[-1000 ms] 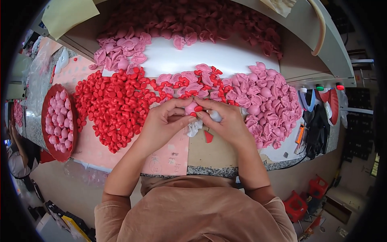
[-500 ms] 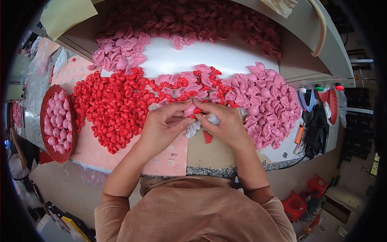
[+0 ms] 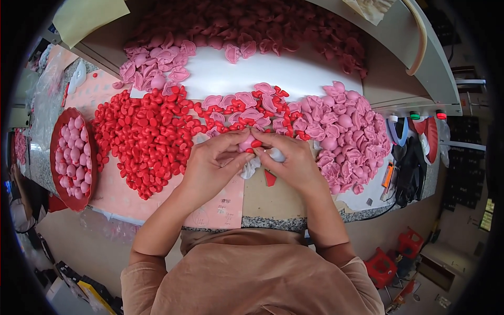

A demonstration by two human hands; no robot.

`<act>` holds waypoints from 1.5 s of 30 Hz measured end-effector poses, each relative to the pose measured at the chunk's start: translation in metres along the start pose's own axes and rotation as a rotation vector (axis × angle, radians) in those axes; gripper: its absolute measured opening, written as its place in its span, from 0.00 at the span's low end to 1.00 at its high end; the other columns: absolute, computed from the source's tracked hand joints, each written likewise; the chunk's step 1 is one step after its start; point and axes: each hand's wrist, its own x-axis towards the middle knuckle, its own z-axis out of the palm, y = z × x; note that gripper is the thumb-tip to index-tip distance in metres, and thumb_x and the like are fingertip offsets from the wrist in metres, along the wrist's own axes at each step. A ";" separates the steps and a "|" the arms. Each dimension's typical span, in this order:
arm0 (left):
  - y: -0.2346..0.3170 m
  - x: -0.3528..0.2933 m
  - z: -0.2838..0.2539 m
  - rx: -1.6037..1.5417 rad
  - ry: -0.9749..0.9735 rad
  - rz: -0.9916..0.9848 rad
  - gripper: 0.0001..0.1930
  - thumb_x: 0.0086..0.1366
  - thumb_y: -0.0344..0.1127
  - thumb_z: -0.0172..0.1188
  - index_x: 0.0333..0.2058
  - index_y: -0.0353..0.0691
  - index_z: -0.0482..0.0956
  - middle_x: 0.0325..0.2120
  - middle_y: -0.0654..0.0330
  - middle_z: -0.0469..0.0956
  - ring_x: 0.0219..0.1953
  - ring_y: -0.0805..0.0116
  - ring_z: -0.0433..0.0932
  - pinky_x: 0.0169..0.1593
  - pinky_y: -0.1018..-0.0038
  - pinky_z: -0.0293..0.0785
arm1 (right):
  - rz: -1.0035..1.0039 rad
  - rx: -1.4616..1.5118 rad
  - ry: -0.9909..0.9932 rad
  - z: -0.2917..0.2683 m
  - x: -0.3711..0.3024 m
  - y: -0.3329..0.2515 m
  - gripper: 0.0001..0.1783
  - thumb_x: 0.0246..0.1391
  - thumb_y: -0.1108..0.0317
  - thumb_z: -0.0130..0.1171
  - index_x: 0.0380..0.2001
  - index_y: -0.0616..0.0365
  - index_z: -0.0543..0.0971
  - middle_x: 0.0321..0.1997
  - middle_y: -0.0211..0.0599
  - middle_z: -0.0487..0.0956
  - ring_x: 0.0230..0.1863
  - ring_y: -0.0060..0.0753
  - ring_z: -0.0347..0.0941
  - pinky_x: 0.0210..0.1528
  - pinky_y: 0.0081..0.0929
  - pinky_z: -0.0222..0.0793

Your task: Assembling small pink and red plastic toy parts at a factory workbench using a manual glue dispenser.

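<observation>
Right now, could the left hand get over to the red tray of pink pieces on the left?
Probably yes. The left hand is pinching a small pink piece with the right hand, so it would have to let go. Only the low heap of red pieces lies before the red tray; nothing stands taller.

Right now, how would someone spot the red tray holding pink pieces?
Start at the big heap of red pieces on the worktable. Just left of it, at the table's left edge, sits a round red tray. It alone holds pink pieces in a container.
</observation>
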 end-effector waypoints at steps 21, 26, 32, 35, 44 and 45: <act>0.004 -0.001 0.000 0.037 0.020 0.012 0.19 0.55 0.25 0.61 0.47 0.34 0.73 0.44 0.53 0.75 0.41 0.67 0.77 0.45 0.73 0.77 | 0.004 -0.010 0.033 0.005 -0.001 0.001 0.19 0.44 0.72 0.62 0.43 0.56 0.77 0.33 0.40 0.80 0.30 0.28 0.77 0.33 0.21 0.72; 0.004 -0.001 0.000 0.035 0.023 0.023 0.19 0.55 0.26 0.61 0.47 0.34 0.73 0.44 0.53 0.75 0.41 0.67 0.77 0.45 0.73 0.77 | 0.011 -0.014 0.027 0.005 -0.001 0.000 0.19 0.44 0.72 0.62 0.43 0.57 0.77 0.33 0.40 0.80 0.30 0.28 0.77 0.33 0.21 0.72; 0.004 -0.001 0.000 0.039 0.024 0.024 0.19 0.55 0.26 0.61 0.46 0.34 0.73 0.44 0.52 0.75 0.41 0.67 0.77 0.45 0.73 0.77 | 0.005 -0.008 0.042 0.006 0.000 0.000 0.19 0.44 0.73 0.62 0.43 0.56 0.77 0.33 0.40 0.80 0.30 0.28 0.77 0.33 0.21 0.72; 0.004 -0.001 0.000 0.040 0.025 0.027 0.19 0.55 0.26 0.61 0.46 0.33 0.73 0.44 0.52 0.74 0.41 0.67 0.77 0.45 0.73 0.77 | 0.018 -0.003 0.035 0.005 0.000 -0.002 0.19 0.44 0.73 0.62 0.43 0.56 0.77 0.32 0.40 0.80 0.30 0.27 0.77 0.33 0.21 0.72; 0.003 -0.002 0.001 0.033 0.026 0.018 0.18 0.55 0.25 0.60 0.46 0.33 0.73 0.44 0.52 0.74 0.41 0.67 0.77 0.45 0.73 0.77 | 0.020 -0.004 0.030 0.005 -0.001 -0.001 0.19 0.44 0.73 0.62 0.44 0.56 0.77 0.33 0.39 0.79 0.30 0.27 0.77 0.33 0.21 0.72; 0.003 -0.002 0.001 0.031 0.025 0.017 0.18 0.55 0.25 0.60 0.46 0.33 0.73 0.44 0.52 0.74 0.41 0.67 0.77 0.45 0.73 0.77 | 0.026 -0.005 0.023 0.005 -0.001 0.000 0.19 0.44 0.73 0.62 0.44 0.57 0.77 0.33 0.39 0.79 0.30 0.27 0.77 0.33 0.21 0.72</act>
